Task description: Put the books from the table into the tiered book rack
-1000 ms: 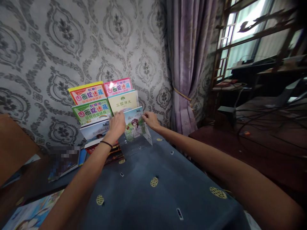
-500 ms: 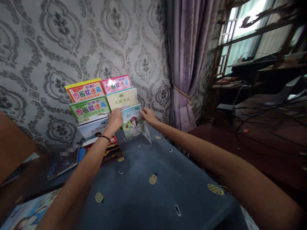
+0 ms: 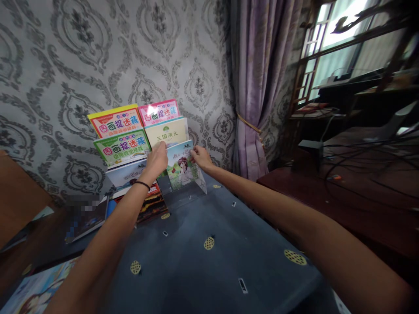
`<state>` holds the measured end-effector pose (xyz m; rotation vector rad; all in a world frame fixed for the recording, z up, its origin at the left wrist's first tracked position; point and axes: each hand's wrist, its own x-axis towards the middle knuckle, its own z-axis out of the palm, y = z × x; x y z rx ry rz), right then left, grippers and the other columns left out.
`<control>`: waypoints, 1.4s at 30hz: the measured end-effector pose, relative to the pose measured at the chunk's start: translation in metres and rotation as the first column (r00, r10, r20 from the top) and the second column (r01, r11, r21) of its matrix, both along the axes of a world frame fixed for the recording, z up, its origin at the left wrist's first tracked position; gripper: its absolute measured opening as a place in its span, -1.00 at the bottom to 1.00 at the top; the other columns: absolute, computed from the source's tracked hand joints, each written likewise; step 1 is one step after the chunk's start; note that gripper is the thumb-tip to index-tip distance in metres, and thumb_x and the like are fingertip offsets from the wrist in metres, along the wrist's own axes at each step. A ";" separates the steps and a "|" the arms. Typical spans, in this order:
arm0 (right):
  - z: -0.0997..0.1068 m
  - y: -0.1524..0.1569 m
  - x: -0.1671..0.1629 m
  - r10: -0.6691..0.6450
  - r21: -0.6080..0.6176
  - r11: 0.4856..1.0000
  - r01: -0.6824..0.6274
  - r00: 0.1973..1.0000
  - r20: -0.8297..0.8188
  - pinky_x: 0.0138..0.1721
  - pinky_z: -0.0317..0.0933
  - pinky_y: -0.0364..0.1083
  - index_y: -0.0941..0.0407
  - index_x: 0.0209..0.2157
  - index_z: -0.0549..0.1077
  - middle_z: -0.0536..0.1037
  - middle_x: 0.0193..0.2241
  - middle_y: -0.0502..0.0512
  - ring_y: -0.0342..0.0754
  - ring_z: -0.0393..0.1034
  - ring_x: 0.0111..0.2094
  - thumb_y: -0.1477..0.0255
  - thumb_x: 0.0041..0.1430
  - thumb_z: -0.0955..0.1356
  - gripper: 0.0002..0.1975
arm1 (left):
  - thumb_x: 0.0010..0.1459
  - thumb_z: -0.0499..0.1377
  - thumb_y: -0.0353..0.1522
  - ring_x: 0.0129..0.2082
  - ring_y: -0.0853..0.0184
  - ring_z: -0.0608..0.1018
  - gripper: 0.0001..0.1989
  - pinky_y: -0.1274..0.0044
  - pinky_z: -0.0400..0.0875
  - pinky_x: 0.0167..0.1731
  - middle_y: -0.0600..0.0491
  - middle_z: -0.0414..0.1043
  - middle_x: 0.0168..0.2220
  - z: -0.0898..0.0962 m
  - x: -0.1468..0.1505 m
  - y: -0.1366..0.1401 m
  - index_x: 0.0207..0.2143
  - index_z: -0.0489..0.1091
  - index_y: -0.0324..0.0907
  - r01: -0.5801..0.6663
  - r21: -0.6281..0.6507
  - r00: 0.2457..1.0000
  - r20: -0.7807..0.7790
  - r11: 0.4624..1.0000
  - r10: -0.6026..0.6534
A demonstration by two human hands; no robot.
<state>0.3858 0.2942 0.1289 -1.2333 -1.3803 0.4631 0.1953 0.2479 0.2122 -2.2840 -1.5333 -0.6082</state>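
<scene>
A picture book (image 3: 181,168) with a girl on its green and blue cover stands upright in a clear tiered book rack (image 3: 200,181). Gripping its upper right edge is my right hand (image 3: 201,157), fingers closed. My left hand (image 3: 157,159) is closed at the book's upper left edge, its fingertips partly hidden. Behind the book rises a cream book (image 3: 166,133), with a pink-topped book (image 3: 159,112) at the back. The left column holds a yellow and red book (image 3: 116,121), a green book (image 3: 122,146), a pale book (image 3: 126,174) and a dark red book (image 3: 153,205).
The rack stands on a table with a dark blue pineapple-print cloth (image 3: 183,261), near the patterned wall. More books lie at left, including a blue illustrated one (image 3: 42,288), beside a cardboard box (image 3: 19,196). A purple curtain (image 3: 252,87) and tangled cables (image 3: 353,161) are at right.
Both hands stay at the picture book's upper edges, and the book hardly moves. My left fingers sit slightly higher against the cream book. The view has shifted a little.
</scene>
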 end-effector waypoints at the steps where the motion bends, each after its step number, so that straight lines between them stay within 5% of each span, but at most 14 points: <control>1: 0.000 0.000 0.000 -0.003 0.009 1.000 0.003 1.000 0.003 -0.40 0.37 -0.13 0.13 -0.28 0.38 0.48 -0.48 0.01 -0.11 0.44 -0.53 0.48 0.26 0.25 -0.91 | 0.34 -0.07 -0.42 0.00 0.12 0.52 -0.75 0.40 0.37 -0.08 -0.15 0.46 0.02 0.000 -0.001 0.000 0.00 0.30 -0.19 -0.002 0.005 1.000 0.005 1.000 0.002; 7: 0.001 0.004 0.003 0.020 0.046 0.999 -0.021 1.000 0.020 -0.28 0.41 -0.08 0.14 -0.29 0.39 0.51 -0.43 0.02 -0.09 0.49 -0.46 0.50 0.22 0.28 -0.94 | 0.32 -0.06 -0.46 -0.04 0.08 0.53 -0.77 0.36 0.37 -0.09 -0.19 0.47 -0.02 0.001 -0.002 0.000 -0.06 0.32 -0.21 -0.015 0.028 1.000 -0.009 0.999 0.016; 17: -0.003 0.001 0.003 0.014 0.042 0.999 -0.013 0.999 -0.042 -0.45 0.40 -0.15 0.15 -0.25 0.38 0.48 -0.37 0.05 -0.15 0.43 -0.50 0.53 0.20 0.28 -0.92 | 0.23 -0.04 -0.55 -0.02 0.06 0.50 -0.66 0.32 0.39 -0.05 -0.23 0.41 0.01 0.004 0.003 -0.016 0.02 0.33 -0.23 -0.053 0.025 0.997 -0.060 0.998 0.055; 30: 0.001 -0.002 0.004 -0.004 0.037 0.999 0.007 0.998 -0.069 -0.44 0.39 -0.16 0.14 -0.33 0.37 0.43 -0.51 -0.02 -0.14 0.42 -0.52 0.59 0.16 0.27 -0.90 | 0.25 -0.06 -0.54 0.01 0.08 0.49 -0.61 0.33 0.36 -0.01 -0.19 0.41 -0.03 0.001 0.004 -0.014 0.07 0.34 -0.18 -0.028 0.024 0.999 -0.027 0.999 0.028; 42: -0.003 0.000 0.003 0.012 0.052 0.999 -0.007 0.995 -0.099 -0.49 0.40 -0.15 0.13 -0.17 0.32 0.48 -0.31 0.06 -0.15 0.44 -0.49 0.55 0.16 0.29 -0.83 | 0.33 -0.05 -0.39 -0.06 0.00 0.53 -0.68 0.26 0.40 -0.12 -0.21 0.33 0.05 0.009 0.002 -0.027 0.07 0.33 -0.13 -0.090 0.049 0.989 -0.115 0.995 0.095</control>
